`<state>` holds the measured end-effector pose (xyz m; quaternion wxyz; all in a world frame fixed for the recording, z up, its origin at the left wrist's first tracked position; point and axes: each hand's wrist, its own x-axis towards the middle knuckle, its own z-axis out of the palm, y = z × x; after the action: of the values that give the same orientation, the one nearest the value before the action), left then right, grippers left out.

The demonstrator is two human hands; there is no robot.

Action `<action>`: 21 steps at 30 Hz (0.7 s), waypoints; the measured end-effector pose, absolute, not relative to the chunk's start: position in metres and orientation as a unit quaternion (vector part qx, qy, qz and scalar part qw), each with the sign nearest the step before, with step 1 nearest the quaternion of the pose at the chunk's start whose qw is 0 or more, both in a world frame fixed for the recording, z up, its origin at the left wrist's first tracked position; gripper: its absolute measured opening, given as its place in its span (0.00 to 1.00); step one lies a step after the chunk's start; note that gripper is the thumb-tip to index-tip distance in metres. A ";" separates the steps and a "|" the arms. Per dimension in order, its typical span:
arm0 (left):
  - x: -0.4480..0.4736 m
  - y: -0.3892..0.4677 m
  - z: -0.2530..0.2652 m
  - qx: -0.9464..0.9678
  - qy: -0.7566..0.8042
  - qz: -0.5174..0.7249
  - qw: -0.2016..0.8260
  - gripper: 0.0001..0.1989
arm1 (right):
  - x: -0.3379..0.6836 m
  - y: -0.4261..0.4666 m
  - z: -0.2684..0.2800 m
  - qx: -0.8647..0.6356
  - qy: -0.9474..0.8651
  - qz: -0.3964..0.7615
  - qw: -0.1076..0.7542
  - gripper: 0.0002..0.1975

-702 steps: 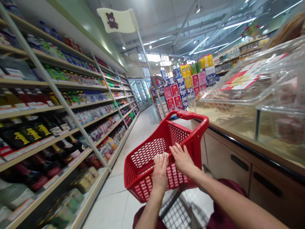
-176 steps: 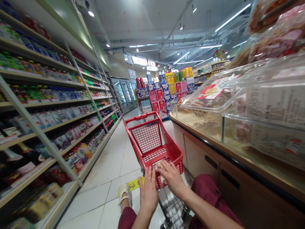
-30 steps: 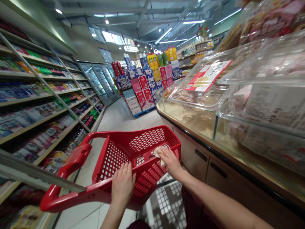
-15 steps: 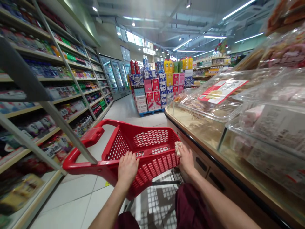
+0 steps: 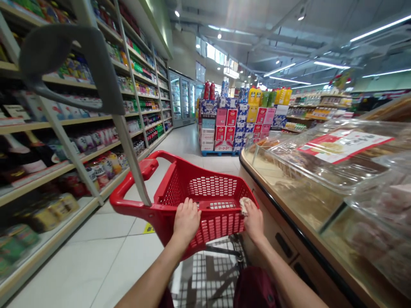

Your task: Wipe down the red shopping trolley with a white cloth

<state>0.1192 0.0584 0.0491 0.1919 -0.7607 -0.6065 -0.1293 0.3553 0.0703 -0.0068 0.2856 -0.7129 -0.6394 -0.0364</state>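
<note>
A red plastic shopping cart (image 5: 220,211) stands side-on in front of me, its basket bare inside. My left hand (image 5: 187,219) rests over the near rim of the basket, fingers curled across the edge. At the basket's right corner, my right hand (image 5: 254,222) is closed on a crumpled whitish cloth (image 5: 244,205), which presses against the rim. A grey handle (image 5: 111,70) on a metal pole rises at the cart's left end. Below the basket, part of the metal undercarriage (image 5: 221,250) shows.
Shelves of drinks (image 5: 96,111) line the left side. A glass-edged display counter (image 5: 289,184) with clear plastic food packs (image 5: 340,147) runs close along the right. Ahead, stacked drink cartons (image 5: 224,128) stand on a blue pallet (image 5: 216,153), with glass-door fridges (image 5: 184,98) behind.
My view has turned left, so the cart, cartons and counter appear further right. My right hand with the cloth has moved slightly along the rim, nearer my left hand.
</note>
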 end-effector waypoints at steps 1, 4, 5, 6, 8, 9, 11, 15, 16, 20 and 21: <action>0.119 0.059 0.048 -0.760 -0.607 -0.129 0.192 0.19 | 0.345 0.069 -0.007 -0.685 -0.666 -0.042 0.294 0.27; 0.119 0.060 0.047 -0.763 -0.606 -0.124 0.189 0.20 | 0.308 0.065 -0.006 -0.593 -0.749 -0.054 0.291 0.30; 0.119 0.060 0.047 -0.763 -0.606 -0.123 0.188 0.20 | 0.301 0.064 -0.005 -0.580 -0.762 -0.059 0.282 0.30; 0.118 0.060 0.048 -0.764 -0.606 -0.123 0.185 0.20 | 0.300 0.064 -0.004 -0.578 -0.767 -0.063 0.272 0.30; 0.118 0.061 0.048 -0.764 -0.607 -0.122 0.180 0.20 | 0.316 0.066 -0.004 -0.584 -0.768 -0.072 0.253 0.28; 0.118 0.060 0.048 -0.764 -0.607 -0.123 0.178 0.19 | 0.330 0.067 -0.004 -0.588 -0.768 -0.074 0.243 0.27; 0.119 0.060 0.047 -0.764 -0.608 -0.126 0.175 0.19 | 0.362 0.070 -0.006 -0.598 -0.765 -0.074 0.227 0.25; 0.122 0.058 0.047 -0.764 -0.607 -0.131 0.175 0.20 | 0.385 0.068 -0.011 -0.689 -0.682 -0.059 0.237 0.25; 0.122 0.057 0.047 -0.763 -0.608 -0.132 0.175 0.20 | 0.378 0.067 -0.012 -0.701 -0.667 -0.055 0.246 0.25; 0.123 0.056 0.048 -0.763 -0.606 -0.134 0.181 0.19 | 0.341 0.061 -0.010 -0.606 -0.752 -0.056 0.252 0.26; 0.122 0.056 0.048 -0.764 -0.604 -0.135 0.182 0.19 | 0.340 0.061 -0.008 -0.587 -0.769 -0.059 0.245 0.26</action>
<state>0.1224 0.0562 0.0482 0.1819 -0.7642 -0.6040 -0.1347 0.3403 0.0612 -0.0084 0.2453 -0.5875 -0.7689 -0.0595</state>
